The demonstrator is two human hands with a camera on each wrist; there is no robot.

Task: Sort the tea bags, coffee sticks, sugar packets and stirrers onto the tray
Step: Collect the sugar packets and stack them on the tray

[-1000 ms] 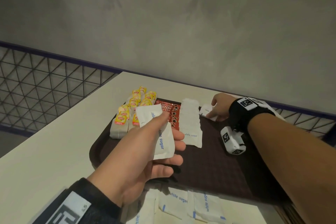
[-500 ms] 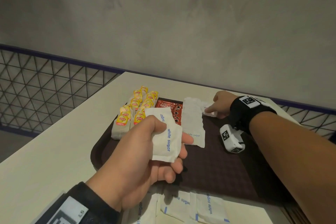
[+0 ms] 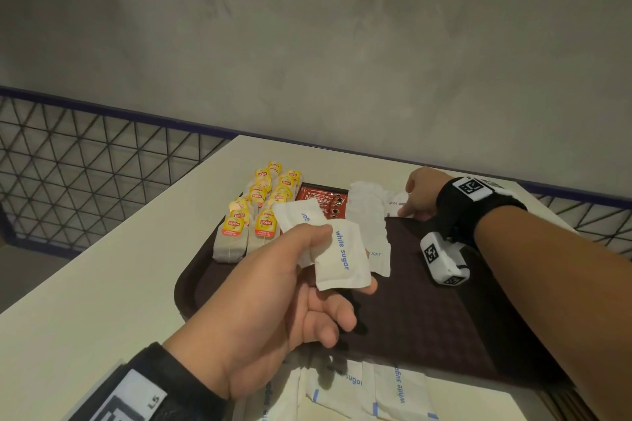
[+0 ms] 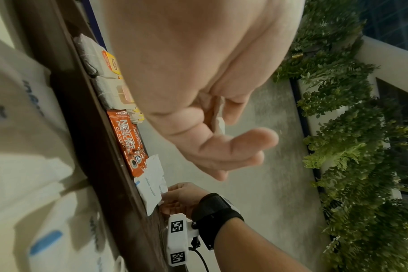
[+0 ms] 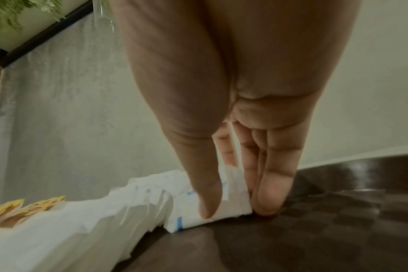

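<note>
Looking down, I saw a pale table (image 3: 102,284) against a grey wall (image 3: 342,44), a wire fence (image 3: 85,164) to its left and a brown tray (image 3: 427,318) on it. My left hand (image 3: 273,301) pinched two sugar packets (image 3: 342,260) above the tray, long axes pointing away from me. My right hand (image 3: 422,193), fingers nearly straight, pressed a packet (image 5: 210,206) flat at the tray's far edge, beside the sugar row (image 3: 367,225), coffee sticks (image 3: 321,203) and tea bags (image 3: 253,212).
</note>
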